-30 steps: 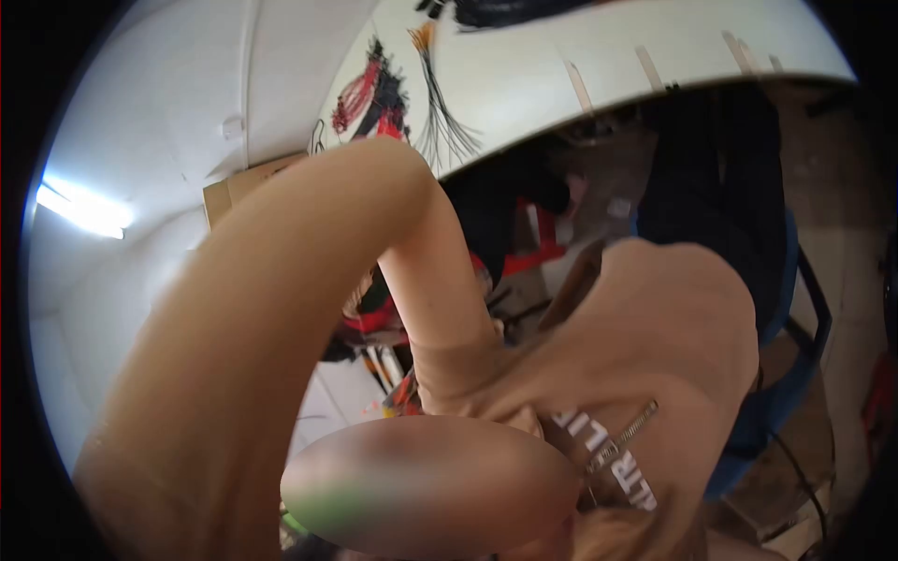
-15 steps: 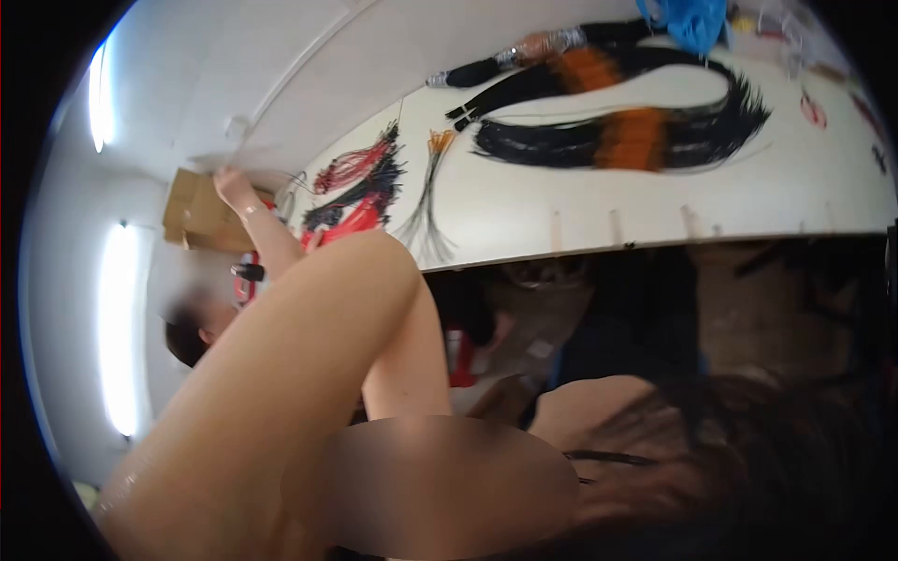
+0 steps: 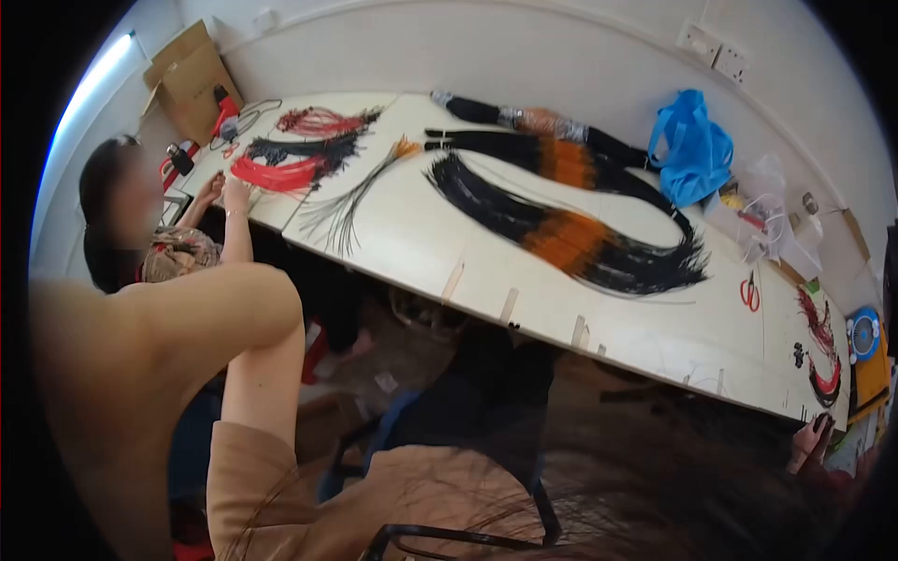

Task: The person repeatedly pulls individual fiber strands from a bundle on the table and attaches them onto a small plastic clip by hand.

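My bare left arm (image 3: 224, 309) is raised and bent at the elbow, with the forearm running off toward the left edge. Its hand lies outside the picture. My right hand is not in view either. On the white table (image 3: 421, 243) in front of me lies a thick bundle of black wires (image 3: 486, 201) banded in orange. Behind it rests a second black bundle (image 3: 505, 145). To their left is a thin bunch of wires with orange ends (image 3: 407, 147).
At the left, a co-worker's hands (image 3: 229, 196) are by red wires (image 3: 281, 173). A cardboard box (image 3: 192, 84) stands behind. Toward the right are a blue bag (image 3: 692, 145), red-handled scissors (image 3: 749, 293) and a small blue fan (image 3: 864, 333). Another person's hand (image 3: 810, 443) shows at the lower right.
The view has turned and shifted, bringing the right end of the table into sight. My raised arm now appears farther left and lower.
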`<state>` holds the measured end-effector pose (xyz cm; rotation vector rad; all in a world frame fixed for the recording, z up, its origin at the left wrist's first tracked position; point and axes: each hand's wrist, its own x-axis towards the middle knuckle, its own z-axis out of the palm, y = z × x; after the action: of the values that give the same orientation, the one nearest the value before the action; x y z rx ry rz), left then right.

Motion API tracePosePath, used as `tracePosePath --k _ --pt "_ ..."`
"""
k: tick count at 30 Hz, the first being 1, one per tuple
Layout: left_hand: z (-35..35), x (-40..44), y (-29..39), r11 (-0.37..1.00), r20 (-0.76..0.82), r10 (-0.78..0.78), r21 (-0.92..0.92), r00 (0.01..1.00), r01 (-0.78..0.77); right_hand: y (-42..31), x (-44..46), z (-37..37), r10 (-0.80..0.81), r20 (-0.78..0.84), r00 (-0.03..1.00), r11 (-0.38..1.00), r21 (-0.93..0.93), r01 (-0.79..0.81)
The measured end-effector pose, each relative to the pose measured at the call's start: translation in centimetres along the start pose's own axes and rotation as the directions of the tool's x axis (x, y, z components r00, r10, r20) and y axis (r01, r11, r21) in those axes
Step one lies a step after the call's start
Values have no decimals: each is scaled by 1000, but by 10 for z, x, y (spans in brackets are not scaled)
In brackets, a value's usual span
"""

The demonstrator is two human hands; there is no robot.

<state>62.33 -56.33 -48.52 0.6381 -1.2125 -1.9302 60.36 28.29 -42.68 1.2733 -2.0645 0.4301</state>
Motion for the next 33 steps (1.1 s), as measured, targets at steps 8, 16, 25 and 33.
tracePosePath --k 8,16,25,33 --pt "58 -7 -55 445 8 -53 -895 999 31 -27 9 8 158 -20 987 984 -78 -160" --pt "-50 98 38 -518 -77 -148 -843 986 -144 -43 29 13 292 22 956 956 -1 -292" --pt "-97 84 5 -970 54 -231 -91 972 -225 -44 30 2 450 -26 893 892 -29 -450" --pt "-227 125 -36 -915 424 -352 34 834 -403 -31 40 -26 527 -79 846 839 -108 -533"
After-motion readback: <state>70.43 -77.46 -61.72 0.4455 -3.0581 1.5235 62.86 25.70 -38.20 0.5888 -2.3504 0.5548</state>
